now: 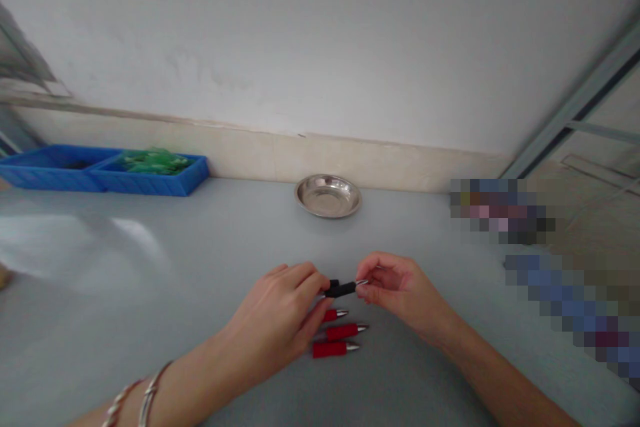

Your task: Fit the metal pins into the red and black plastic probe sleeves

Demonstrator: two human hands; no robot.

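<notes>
My left hand (283, 300) is closed around the body of a pen with a black grip (341, 290); the palm and fingers hide its rear part. At the pen's silver tip, the thumb and fingertips of my right hand (393, 280) are pinched together. Just behind that grip, a second small black piece (333, 283) shows beside my left fingers; I cannot tell whether it is another pen. Below lie three pens with red grips and silver tips: one red pen (330, 315) partly under my left hand, a middle one (343, 331), and the nearest (330, 349).
A round shallow metal dish (327, 199) stands on the grey table (225, 227) near the wall. At the back left is a blue divided tray (145, 183) with green plastic material (157, 161) in one compartment and something dark in the other. Blurred-out areas cover the right side.
</notes>
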